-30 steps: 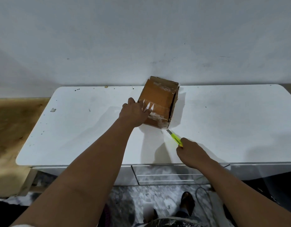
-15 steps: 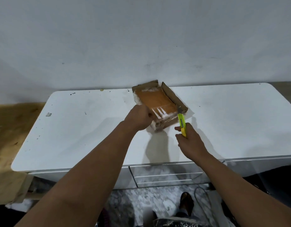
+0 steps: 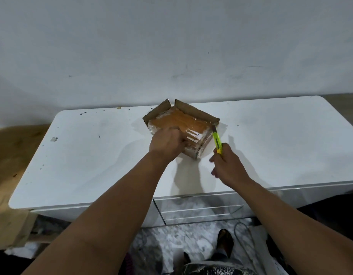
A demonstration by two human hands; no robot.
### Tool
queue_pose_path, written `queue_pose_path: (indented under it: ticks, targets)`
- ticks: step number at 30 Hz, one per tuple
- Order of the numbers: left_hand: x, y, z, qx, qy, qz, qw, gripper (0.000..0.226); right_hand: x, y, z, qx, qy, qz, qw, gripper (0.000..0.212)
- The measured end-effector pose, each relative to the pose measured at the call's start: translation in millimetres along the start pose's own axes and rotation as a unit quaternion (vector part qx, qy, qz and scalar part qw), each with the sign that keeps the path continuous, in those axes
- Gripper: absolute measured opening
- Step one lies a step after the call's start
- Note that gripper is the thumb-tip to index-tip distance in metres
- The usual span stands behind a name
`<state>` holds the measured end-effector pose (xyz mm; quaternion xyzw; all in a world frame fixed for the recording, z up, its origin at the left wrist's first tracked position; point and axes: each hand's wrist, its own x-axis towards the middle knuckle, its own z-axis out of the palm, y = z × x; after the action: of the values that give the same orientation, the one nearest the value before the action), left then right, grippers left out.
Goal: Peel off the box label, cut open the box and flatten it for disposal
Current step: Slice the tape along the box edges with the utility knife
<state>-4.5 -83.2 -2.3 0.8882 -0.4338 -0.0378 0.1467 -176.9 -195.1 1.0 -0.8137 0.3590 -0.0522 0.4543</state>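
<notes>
Box (image 3: 181, 124) under L hand (image 3: 167, 142), cutter (image 3: 217, 140) – R hand (image 3: 227, 165)

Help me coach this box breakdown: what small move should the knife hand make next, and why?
Probably draw the yellow utility knife along the box right edge toward the near corner. The right hand has its tip at that taped edge, and the left hand steadies the box on the white table.

White cabinet top (image 3: 92, 165), rounded corners, scuffed with dark specks, drawers below front edge. Cardboard box (image 3: 183, 124) sits on it near the back-centre, flaps up. Small pale scrap (image 3: 54, 138) at left, tiny crumb (image 3: 118, 108) by the back edge.
</notes>
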Motion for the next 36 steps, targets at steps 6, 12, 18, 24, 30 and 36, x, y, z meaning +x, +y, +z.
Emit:
queue_pose_path:
  ticks: [6, 12, 18, 24, 30, 36]
  targets:
    - [5.9, 8.0, 2.4, 0.012, 0.034, -0.039, 0.999, 0.022, -26.1, 22.9, 13.5, -0.068, -0.030, -0.023, 0.997, 0.013]
    - [9.3, 9.4, 1.4, 0.004, 0.035, -0.054, 0.998, 0.022, -28.6, 25.2, 17.3, -0.087, -0.037, -0.035, 0.995, 0.016]
    - [7.3, 8.2, 3.5, -0.011, 0.024, -0.067, 0.997, 0.022, -23.3, 24.6, 16.6, -0.092, -0.046, -0.033, 0.994, 0.018]
    - [7.6, 9.1, 4.2, -0.018, 0.020, -0.059, 0.998, 0.023, -21.1, 20.0, 17.2, -0.114, -0.044, -0.037, 0.992, 0.018]
    - [5.6, 8.3, 5.4, -0.008, 0.024, -0.054, 0.998, 0.022, -8.2, 12.1, 23.1, -0.151, -0.096, 0.019, 0.984, 0.008]
    - [4.9, 8.6, 5.6, -0.014, 0.038, -0.059, 0.997, 0.023, -2.5, 15.3, 33.5, -0.164, -0.127, 0.075, 0.975, 0.007]
